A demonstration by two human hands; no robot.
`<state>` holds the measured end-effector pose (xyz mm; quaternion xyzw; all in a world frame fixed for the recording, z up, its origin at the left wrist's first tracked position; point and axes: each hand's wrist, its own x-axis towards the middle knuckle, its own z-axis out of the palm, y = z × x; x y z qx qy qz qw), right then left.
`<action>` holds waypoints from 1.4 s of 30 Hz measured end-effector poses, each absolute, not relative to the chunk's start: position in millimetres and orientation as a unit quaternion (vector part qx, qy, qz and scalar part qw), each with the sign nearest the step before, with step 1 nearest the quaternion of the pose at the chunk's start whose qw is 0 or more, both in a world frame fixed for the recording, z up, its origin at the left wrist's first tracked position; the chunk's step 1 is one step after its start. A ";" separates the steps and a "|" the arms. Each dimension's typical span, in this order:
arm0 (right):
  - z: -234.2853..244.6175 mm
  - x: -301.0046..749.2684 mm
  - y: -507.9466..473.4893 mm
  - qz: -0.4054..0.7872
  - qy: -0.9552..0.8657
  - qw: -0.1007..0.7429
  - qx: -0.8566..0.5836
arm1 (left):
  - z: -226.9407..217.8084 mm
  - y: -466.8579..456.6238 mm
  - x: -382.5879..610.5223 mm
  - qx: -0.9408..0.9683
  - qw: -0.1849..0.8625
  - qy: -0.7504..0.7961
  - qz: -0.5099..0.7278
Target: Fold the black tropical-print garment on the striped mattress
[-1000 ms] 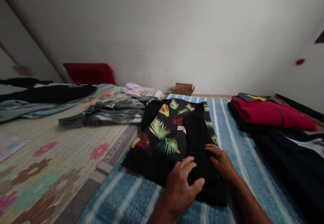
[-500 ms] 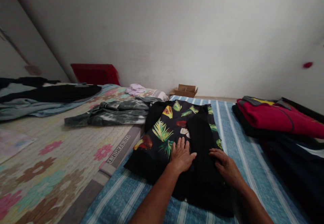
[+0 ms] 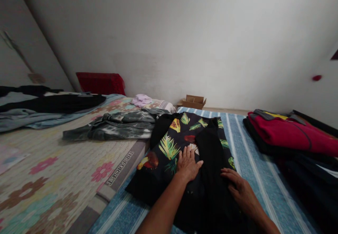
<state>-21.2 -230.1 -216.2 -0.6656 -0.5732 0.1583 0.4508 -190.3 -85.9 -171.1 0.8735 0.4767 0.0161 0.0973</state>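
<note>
- The black leaf-print garment (image 3: pixel 171 156) lies on the blue striped sheet (image 3: pixel 243 135), near the middle, a black sleeve (image 3: pixel 211 153) laid lengthwise over its right part.
- The left hand (image 3: pixel 188 164) rests open, palm down, on the print, left of the sleeve.
- The right hand (image 3: pixel 240 188) touches the garment's right side with bent fingers; whether it pinches cloth, I cannot tell.
- Left, a grey mottled garment (image 3: pixel 121 126) lies on the floral mattress (image 3: pixel 71 167).
- Right, a folded crimson garment (image 3: pixel 287 133) tops a pile.
- Far side: an open cardboard box (image 3: pixel 194 102).
</note>
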 end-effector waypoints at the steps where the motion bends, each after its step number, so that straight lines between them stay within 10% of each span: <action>1: -216.9 -20.9 -229.9 0.160 -0.573 0.450 -0.666 | -175.2 -84.4 -191.4 0.875 0.091 0.474 0.024; 32: -197.9 -22.2 -235.4 0.159 -0.529 0.482 -0.680 | -105.5 -34.8 -301.5 0.806 0.001 0.535 0.253; 42: -113.9 -50.7 -185.3 0.239 -0.675 0.262 -0.647 | -113.0 42.7 -331.3 0.738 0.168 0.640 0.131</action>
